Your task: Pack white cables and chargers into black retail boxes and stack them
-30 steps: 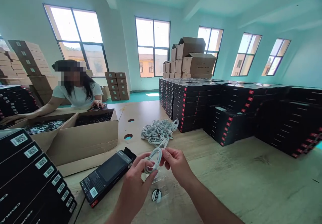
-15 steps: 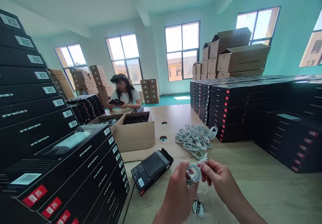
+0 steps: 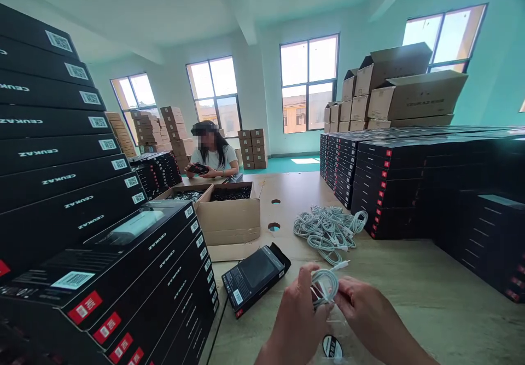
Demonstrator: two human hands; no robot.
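Observation:
A coiled pale cable is held between my two hands above the table. My left hand wraps round the coil from the left, its thumb below and fingers above. My right hand pinches the coil at its right side; its fingertips are partly hidden. One cable end with a white plug points up and right from the coil. Beneath my hands lies a clear plastic bag with a round black-and-white label. Beyond them is a heap of similar coiled cables. A black box with its end flap up lies left of my left hand.
Tall stacks of black boxes stand close on the left; more black boxes fill the right. An opened carton holds dark items. Across the table, a person holds a black item. Brown cartons rise behind.
My view has turned slightly left. My right fingers have moved from the cable's plug end down to the coil's right side, and the plug end now sticks out freely.

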